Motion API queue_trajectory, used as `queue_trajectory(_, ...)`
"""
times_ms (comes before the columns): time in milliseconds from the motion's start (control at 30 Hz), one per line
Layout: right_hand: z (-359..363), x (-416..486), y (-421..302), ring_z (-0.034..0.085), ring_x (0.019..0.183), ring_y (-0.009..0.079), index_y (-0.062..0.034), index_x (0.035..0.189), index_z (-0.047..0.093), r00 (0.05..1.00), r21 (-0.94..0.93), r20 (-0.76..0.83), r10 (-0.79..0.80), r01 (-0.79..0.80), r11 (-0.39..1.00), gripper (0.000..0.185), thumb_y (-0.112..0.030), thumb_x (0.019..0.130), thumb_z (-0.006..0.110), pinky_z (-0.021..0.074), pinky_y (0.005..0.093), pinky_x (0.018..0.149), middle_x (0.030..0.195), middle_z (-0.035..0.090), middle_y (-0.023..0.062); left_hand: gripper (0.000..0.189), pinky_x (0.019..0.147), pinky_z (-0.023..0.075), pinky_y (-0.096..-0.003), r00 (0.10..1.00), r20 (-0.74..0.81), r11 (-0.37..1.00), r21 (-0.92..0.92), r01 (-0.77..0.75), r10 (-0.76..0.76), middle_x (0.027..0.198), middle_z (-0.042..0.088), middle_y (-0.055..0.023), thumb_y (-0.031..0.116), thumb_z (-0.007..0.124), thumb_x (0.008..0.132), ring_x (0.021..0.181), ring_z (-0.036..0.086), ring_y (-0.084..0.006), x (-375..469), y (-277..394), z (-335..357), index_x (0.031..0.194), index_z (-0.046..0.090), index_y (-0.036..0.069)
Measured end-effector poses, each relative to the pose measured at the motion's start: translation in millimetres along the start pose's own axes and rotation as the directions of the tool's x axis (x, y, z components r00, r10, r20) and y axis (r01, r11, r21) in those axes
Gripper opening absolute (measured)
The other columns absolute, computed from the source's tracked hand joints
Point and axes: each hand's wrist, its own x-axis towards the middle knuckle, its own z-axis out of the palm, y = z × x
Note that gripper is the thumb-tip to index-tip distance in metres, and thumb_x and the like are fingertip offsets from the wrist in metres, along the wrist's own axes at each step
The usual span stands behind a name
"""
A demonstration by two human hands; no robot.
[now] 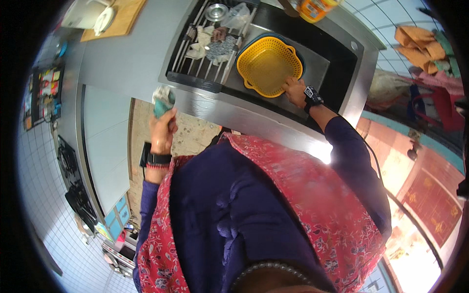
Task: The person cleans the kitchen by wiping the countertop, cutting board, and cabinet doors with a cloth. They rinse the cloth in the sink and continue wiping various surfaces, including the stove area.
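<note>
My left hand (163,132) is raised over the floor, left of the sink's front edge, closed around a teal and whitish object (163,102), perhaps a brush or a cloth; blur hides its exact kind. The fingers of my right hand (295,91) rest at the lower right rim of a yellow plastic colander basket (269,66). That basket sits inside a dark teal basin (301,58) in the sink (315,69). Some water seems to lie in the basket, though this is not certain.
A rack of metal bars (179,55) over the sink's left part holds crumpled cloths (220,47), a metal lid (216,13) and a plastic bag (237,16). A yellow bottle (317,9) stands behind the sink. A wooden board (128,18) lies at the upper left.
</note>
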Motion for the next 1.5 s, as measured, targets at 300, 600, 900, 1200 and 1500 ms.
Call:
queue_trajectory(300, -80, 105, 15, 0.054, 0.103, 0.0285, -0.0097, 0.101, 0.061, 0.985, -0.138, -0.012, -0.169, 0.166, 0.976, 0.021, -0.017, 0.083, 0.056, 0.0431, 0.0456, 0.082, 0.102, 0.06, 0.0099, 0.017, 0.041, 0.0281, -0.0258, 0.942, -0.232, 0.96, -0.194, 0.202, -0.245, 0.063, 0.046, 0.0004, 0.013, 0.069, 0.082, 0.044, 0.036, -0.0085, -47, -94, -111, 0.083, 0.052, 0.008)
queue_trajectory(600, -99, 15, 31, 0.061, 0.097, 0.0322, -0.0026, 0.104, 0.064, 0.978, 0.075, -0.131, 0.163, -0.155, 0.985, 0.029, -0.024, 0.085, 0.064, 0.0476, 0.0353, 0.086, 0.101, 0.065, 0.017, 0.024, 0.042, 0.031, -0.0246, 0.89, -0.289, 0.926, -0.249, 0.285, -0.352, 0.065, 0.048, 0.0004, 0.02, 0.074, 0.079, 0.046, 0.039, -0.009, -57, -129, -179, 0.083, 0.052, 0.011)
queue_trajectory(900, -114, -84, -2, 0.037, 0.131, 0.0403, -0.0058, 0.14, 0.033, 0.5, 0.85, 0.485, 0.717, -0.464, -0.251, 0.054, -0.034, 0.096, 0.049, 0.0368, 0.0704, 0.092, 0.143, 0.037, 0.0169, 0.027, 0.039, 0.0324, -0.0259, 0.906, -0.313, 0.951, -0.206, 0.229, -0.285, 0.063, 0.053, -0.0036, 0.024, 0.076, 0.077, 0.043, 0.044, -0.0116, -51, -180, -242, 0.082, 0.053, 0.01)
queue_trajectory(1200, -122, -95, -36, 0.032, 0.133, 0.0427, -0.013, 0.143, 0.025, 0.557, 0.819, 0.492, 0.669, -0.035, -0.573, 0.049, -0.032, 0.1, 0.04, 0.0333, 0.0709, 0.095, 0.149, 0.027, 0.0168, 0.052, 0.039, 0.0279, -0.0268, 0.871, -0.285, 0.912, -0.221, 0.345, -0.399, 0.052, 0.044, -0.0019, 0.057, 0.067, 0.079, 0.04, 0.038, -0.0121, -55, -166, -253, 0.069, 0.05, 0.008)
queue_trajectory(1500, -118, -88, -28, 0.031, 0.134, 0.0431, -0.0152, 0.143, 0.026, 0.54, 0.802, 0.514, 0.667, -0.025, -0.597, 0.048, -0.032, 0.1, 0.039, 0.0313, 0.0715, 0.096, 0.15, 0.026, 0.0143, 0.067, 0.041, 0.0316, -0.0281, 0.94, -0.219, 0.95, -0.23, 0.212, -0.262, 0.05, 0.042, -0.0028, 0.075, 0.053, 0.078, 0.042, 0.042, -0.0158, -63, -160, -243, 0.067, 0.049, 0.008)
